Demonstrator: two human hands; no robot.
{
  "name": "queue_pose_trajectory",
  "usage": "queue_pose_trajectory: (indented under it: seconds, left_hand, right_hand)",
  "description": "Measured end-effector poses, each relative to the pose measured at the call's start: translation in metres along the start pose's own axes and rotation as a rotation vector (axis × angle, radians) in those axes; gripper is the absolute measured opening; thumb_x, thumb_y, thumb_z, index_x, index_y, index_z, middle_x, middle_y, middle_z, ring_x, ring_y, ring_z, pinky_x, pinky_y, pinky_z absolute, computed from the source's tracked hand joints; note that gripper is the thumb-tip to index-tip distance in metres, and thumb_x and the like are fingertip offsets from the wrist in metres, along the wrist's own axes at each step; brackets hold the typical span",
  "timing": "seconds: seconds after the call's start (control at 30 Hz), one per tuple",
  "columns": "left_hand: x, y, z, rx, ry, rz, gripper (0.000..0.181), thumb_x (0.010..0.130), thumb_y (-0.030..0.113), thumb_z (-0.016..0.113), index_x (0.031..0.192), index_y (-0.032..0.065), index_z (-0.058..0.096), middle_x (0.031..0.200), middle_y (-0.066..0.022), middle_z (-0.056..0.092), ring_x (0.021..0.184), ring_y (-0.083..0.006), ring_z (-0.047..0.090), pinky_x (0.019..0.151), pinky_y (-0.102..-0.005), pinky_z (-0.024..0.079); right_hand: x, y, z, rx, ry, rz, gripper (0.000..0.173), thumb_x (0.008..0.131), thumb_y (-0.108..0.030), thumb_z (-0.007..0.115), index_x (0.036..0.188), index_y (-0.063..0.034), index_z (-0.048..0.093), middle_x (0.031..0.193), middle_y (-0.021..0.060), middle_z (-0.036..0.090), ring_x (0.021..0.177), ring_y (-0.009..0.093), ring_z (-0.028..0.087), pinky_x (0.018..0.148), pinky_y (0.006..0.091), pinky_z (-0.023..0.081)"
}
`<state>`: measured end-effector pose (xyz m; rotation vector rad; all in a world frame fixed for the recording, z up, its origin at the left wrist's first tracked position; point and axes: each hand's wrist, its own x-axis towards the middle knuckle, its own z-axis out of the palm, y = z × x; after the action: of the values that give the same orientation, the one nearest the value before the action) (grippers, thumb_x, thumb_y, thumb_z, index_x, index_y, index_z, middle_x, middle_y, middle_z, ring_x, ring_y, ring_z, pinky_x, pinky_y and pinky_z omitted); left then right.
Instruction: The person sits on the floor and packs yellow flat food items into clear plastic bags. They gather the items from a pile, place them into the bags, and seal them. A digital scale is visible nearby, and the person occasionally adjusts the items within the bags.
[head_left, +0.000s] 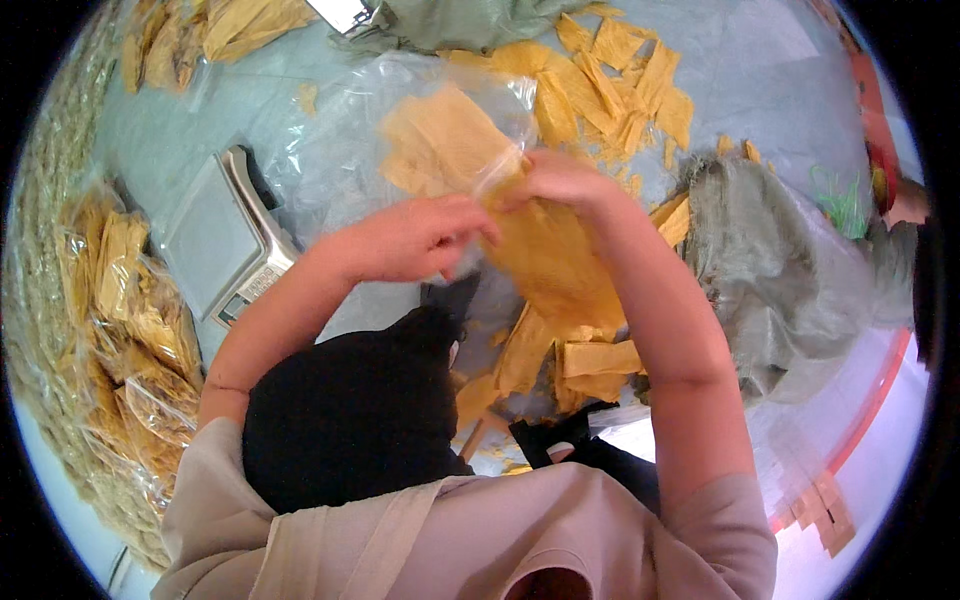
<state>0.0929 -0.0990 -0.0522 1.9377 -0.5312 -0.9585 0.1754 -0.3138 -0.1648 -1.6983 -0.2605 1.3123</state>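
Observation:
A clear plastic bag (352, 97) lies in front of me with flat yellow-orange sheets (450, 135) inside; their material is unclear. My right hand (559, 184) grips a large yellow-orange sheet (562, 262) near the bag's opening, and the sheet hangs down past my forearm. Beside it, my left hand (431, 236) is at the bag's near edge with bent fingers, slightly blurred; whether it pinches the plastic cannot be told. More loose sheets (607, 82) lie beyond my right hand, and folded pieces (600, 364) lie near my legs.
A digital scale (217, 232) stands at the left, close to my left forearm. Filled clear bags (127, 300) are heaped at the far left, others (225, 30) at the top left. A grey-green woven sack (772, 285) lies at the right. Another person's arm (907, 202) shows at the right edge.

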Motion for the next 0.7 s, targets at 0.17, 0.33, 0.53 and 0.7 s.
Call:
queue_pose_trajectory:
  seconds: [0.17, 0.33, 0.53, 0.7]
  left_hand:
    - [-0.024, 0.045, -0.025, 0.03, 0.284, 0.489, 0.031, 0.079, 0.0, 0.049, 0.108, 0.0102, 0.058, 0.084, -0.0031, 0.056, 0.072, -0.0158, 0.058, 0.067, -0.0294, 0.048]
    - [-0.016, 0.027, -0.01, 0.064, 0.239, -0.069, 0.027, 0.078, 0.003, 0.052, 0.103, 0.0097, 0.059, 0.08, -0.0015, 0.057, 0.076, -0.0184, 0.057, 0.072, -0.0304, 0.046]
    - [0.039, -0.01, 0.038, -0.135, 0.081, 0.172, 0.023, 0.075, 0.006, 0.051, 0.096, 0.0089, 0.058, 0.073, -0.0027, 0.051, 0.067, -0.0136, 0.051, 0.064, -0.0277, 0.043]
    - [0.051, -0.101, 0.075, -0.264, 0.238, -0.136, 0.015, 0.075, 0.005, 0.05, 0.089, 0.0067, 0.057, 0.073, 0.001, 0.05, 0.066, -0.0081, 0.047, 0.062, -0.023, 0.041]
  right_hand:
    - [0.013, 0.008, 0.004, -0.55, 0.538, 0.231, 0.05, 0.06, -0.02, 0.072, 0.107, -0.0049, 0.061, 0.096, 0.0085, 0.065, 0.084, 0.018, 0.061, 0.077, 0.0312, 0.047]
    - [-0.012, -0.032, -0.006, -0.325, 0.112, 0.006, 0.046, 0.061, -0.026, 0.072, 0.1, -0.004, 0.063, 0.089, 0.0077, 0.065, 0.08, 0.019, 0.061, 0.074, 0.0338, 0.047]
    - [0.062, 0.081, 0.028, -0.385, 0.11, -0.155, 0.042, 0.069, -0.027, 0.068, 0.104, -0.0039, 0.062, 0.101, 0.0122, 0.063, 0.089, 0.022, 0.06, 0.077, 0.0364, 0.048]
    - [0.009, 0.076, 0.062, -0.61, 0.65, -0.323, 0.037, 0.075, -0.03, 0.063, 0.105, -0.0071, 0.064, 0.107, 0.0142, 0.062, 0.091, 0.027, 0.061, 0.077, 0.038, 0.049]
